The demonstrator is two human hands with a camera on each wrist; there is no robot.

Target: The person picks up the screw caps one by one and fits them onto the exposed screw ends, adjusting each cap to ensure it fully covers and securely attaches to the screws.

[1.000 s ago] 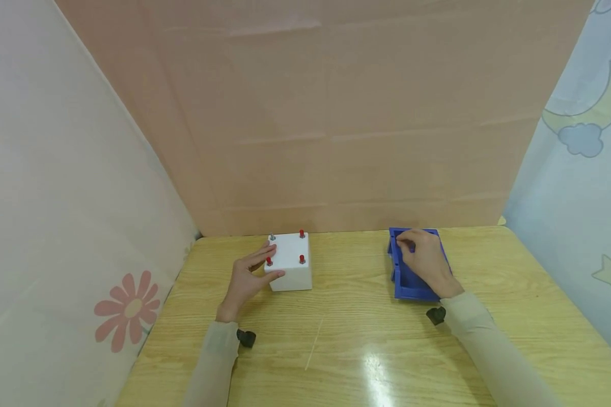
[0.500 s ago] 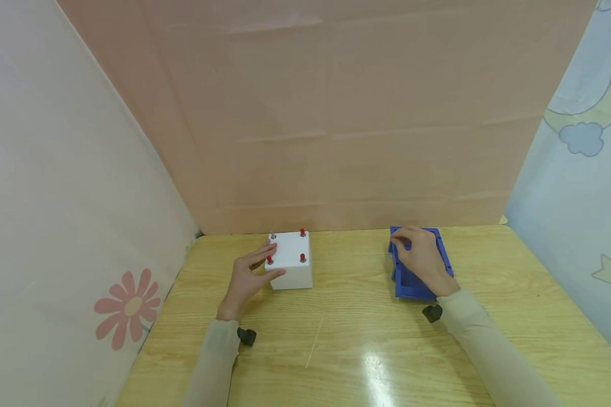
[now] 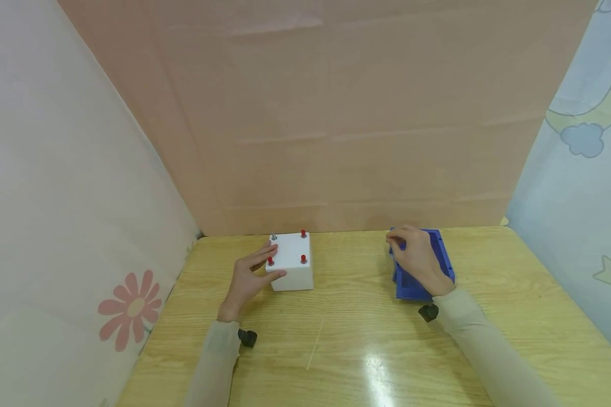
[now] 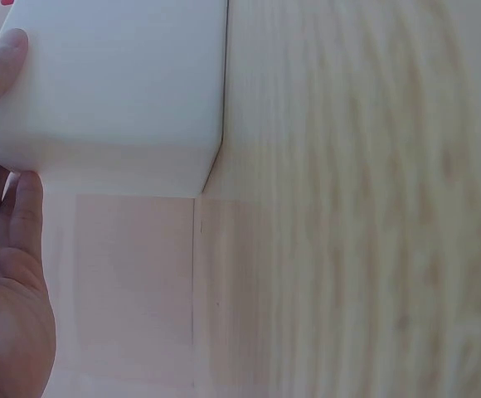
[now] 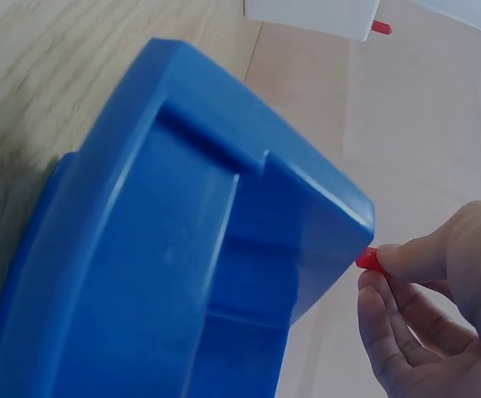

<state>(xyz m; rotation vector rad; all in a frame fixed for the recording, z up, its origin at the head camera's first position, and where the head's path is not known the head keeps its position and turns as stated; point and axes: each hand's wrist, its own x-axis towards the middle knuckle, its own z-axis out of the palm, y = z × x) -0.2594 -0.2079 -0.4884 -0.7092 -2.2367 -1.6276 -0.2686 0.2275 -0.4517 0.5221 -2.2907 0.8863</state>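
Observation:
A white box (image 3: 292, 252) stands on the table at left of centre. Red caps (image 3: 303, 258) cover the posts at three of its top corners, while the back left corner has a bare metal post (image 3: 273, 237). My left hand (image 3: 246, 280) grips the box from its left side, thumb along the front and fingers at the left edge. Above the blue bin (image 3: 412, 292), my right hand (image 3: 418, 257) pinches a small red cap (image 5: 368, 259) between thumb and fingertips, just beyond the bin's rim in the right wrist view.
The wooden table (image 3: 346, 322) reaches back to a tan cloth backdrop (image 3: 366, 141). Patterned cloth walls (image 3: 580, 198) close in the left and right sides. Bare wood separates the box from the bin.
My right hand has lifted slightly and shifted left across the blue bin toward its left rim. My left hand and the white box have stayed in place.

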